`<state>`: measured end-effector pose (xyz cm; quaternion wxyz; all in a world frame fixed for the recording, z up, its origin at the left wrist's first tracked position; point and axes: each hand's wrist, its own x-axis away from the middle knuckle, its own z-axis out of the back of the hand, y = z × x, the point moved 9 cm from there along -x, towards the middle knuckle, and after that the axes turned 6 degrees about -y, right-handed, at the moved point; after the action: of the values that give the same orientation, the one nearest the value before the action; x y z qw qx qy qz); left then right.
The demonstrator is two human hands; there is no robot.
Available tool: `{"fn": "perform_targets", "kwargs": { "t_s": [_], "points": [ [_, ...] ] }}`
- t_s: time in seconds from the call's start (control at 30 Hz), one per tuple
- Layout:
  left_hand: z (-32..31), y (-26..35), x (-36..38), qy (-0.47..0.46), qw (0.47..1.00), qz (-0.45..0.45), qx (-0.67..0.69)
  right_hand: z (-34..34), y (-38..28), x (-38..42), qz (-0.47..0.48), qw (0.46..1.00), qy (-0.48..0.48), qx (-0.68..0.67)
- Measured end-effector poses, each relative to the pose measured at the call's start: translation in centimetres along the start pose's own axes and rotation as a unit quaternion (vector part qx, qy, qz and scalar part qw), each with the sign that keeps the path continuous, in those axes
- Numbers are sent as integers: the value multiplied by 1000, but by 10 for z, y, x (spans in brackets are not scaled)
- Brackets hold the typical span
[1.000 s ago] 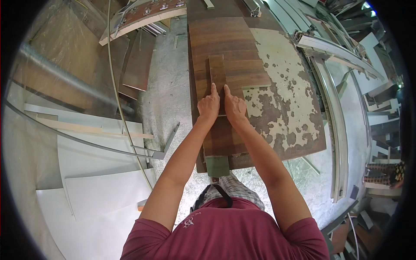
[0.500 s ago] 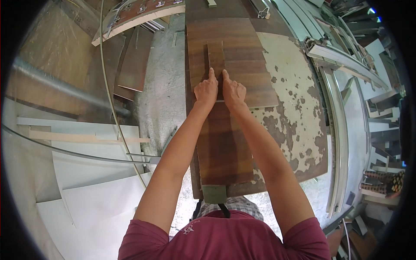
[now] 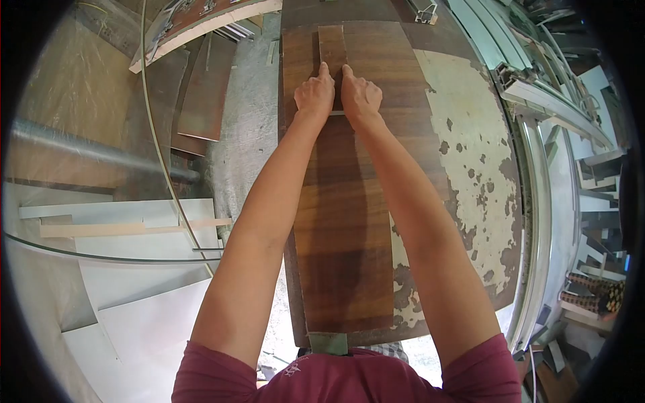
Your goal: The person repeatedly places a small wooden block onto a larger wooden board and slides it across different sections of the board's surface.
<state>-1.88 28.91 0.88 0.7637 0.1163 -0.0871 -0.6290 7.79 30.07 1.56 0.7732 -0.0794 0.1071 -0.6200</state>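
A narrow brown wooden strip (image 3: 332, 43) lies lengthwise on a wide wood-grain panel (image 3: 390, 57), near its far edge. My left hand (image 3: 315, 94) is on the strip's left side and my right hand (image 3: 361, 96) on its right. Both index fingers stretch forward along the strip's edges, while the other fingers are curled. Thumbs and the strip's underside are hidden. Nearer to me, a narrower wood-grain board (image 3: 345, 269) runs back toward my body. Beneath its near end sits a small green piece (image 3: 328, 343).
Under the panels is a worktable (image 3: 474, 195) with a worn, peeling cream surface. Metal rails (image 3: 534, 221) run along its right side. White sheets (image 3: 158, 322) lean at the left, near a thin bent strip (image 3: 158, 141). Brown boards (image 3: 205, 94) stand at the upper left.
Both hands have slid forward with the wooden strip, bringing it closer to the panel's far edge. My arms reach farther out and my view has shifted forward.
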Motion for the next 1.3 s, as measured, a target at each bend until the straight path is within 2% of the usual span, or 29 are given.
{"fn": "perform_targets", "kwargs": {
  "t_s": [0.2, 0.5, 0.97, 1.3],
  "points": [
    [0, -2, -28, -1, 1000, -1, -9, -5, -1, -32, 8, 1000, 2, 1],
    [0, -2, -24, 3, 1000, 5, 4, 0, -2, -25, 4, 1000, 16, 7],
    [-3, 4, 69, 19, 1000, -4, -18, 5, 1, 71, -1, 1000, -9, 3],
    [-3, 12, 168, -21, 1000, 4, -8, 18, 1, 172, -6, 998, -27, 52]
  ]
}}
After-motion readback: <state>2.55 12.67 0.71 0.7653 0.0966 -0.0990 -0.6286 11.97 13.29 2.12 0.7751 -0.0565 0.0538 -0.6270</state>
